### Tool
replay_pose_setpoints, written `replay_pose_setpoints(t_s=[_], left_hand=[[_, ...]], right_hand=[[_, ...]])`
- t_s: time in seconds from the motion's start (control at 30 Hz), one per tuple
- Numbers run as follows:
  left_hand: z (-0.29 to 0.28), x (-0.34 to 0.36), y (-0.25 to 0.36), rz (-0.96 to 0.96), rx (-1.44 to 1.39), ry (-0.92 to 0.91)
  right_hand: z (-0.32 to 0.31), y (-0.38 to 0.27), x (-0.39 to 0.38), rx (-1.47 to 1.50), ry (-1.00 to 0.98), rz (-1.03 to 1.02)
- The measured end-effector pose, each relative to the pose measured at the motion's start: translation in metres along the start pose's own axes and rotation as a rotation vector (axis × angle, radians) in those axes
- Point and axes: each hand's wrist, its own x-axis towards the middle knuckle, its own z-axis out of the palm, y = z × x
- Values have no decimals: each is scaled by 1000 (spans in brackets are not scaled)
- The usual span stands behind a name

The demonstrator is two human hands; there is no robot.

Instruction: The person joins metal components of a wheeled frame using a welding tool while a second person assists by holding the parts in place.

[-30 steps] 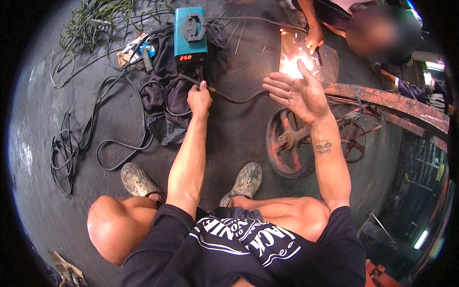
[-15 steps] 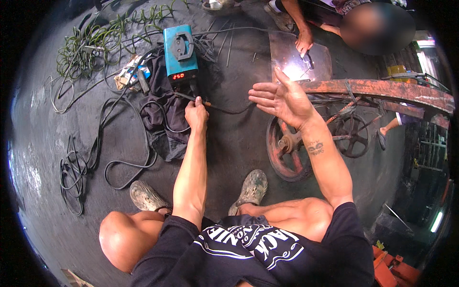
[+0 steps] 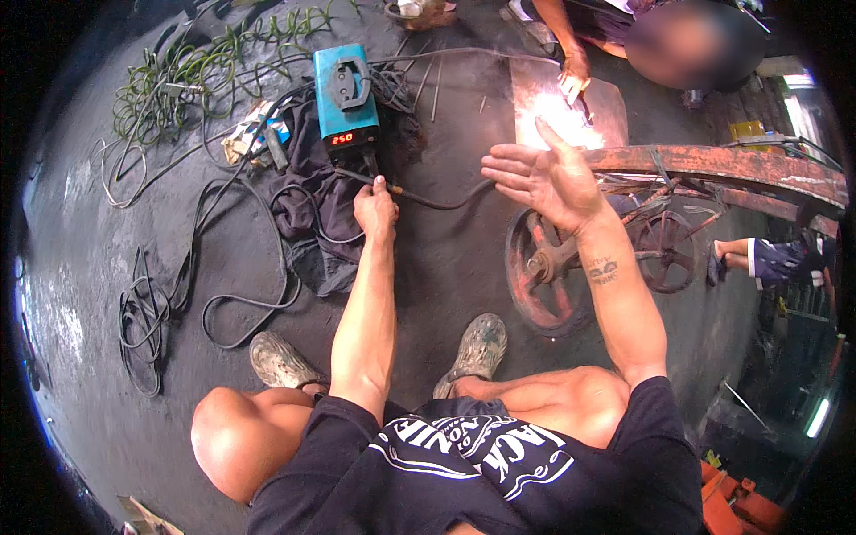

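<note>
My left hand [image 3: 376,212] is closed at the front of a teal welding machine [image 3: 341,85] with a lit red display. Its thumb points at the machine's lower front, beside a black welding cable [image 3: 437,206]. Whatever lies inside the curled fingers is hidden. Held up with fingers stretched out and empty, my right hand [image 3: 555,185] is in front of a bright welding arc [image 3: 559,120]. Beyond it, a co-worker's hand [image 3: 574,76] holds a dark electrode holder over a metal plate [image 3: 610,111].
A rusty red frame [image 3: 713,164] with spoked wheels [image 3: 546,272] stands to the right. Dark cloth [image 3: 312,209] lies under the machine. Loose black cables [image 3: 143,325] and a coiled green hose [image 3: 178,89] spread over the floor at left.
The arc glare has grown brighter and wider. The whole view has shifted slightly, and more of another person shows at the far right. Both my hands keep their poses.
</note>
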Motion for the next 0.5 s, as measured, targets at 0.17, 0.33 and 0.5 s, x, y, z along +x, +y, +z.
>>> replay_pose_setpoints(t_s=[0.17,0.33,0.5], left_hand=[[3,6,-7,12,-50,50],[3,8,-9,8,-49,24],[3,6,-7,24,-49,51]], right_hand=[[-1,-2,1,-4,9,-9],[-1,0,-1,7,41,-2],[-4,0,3,46,-16,1]])
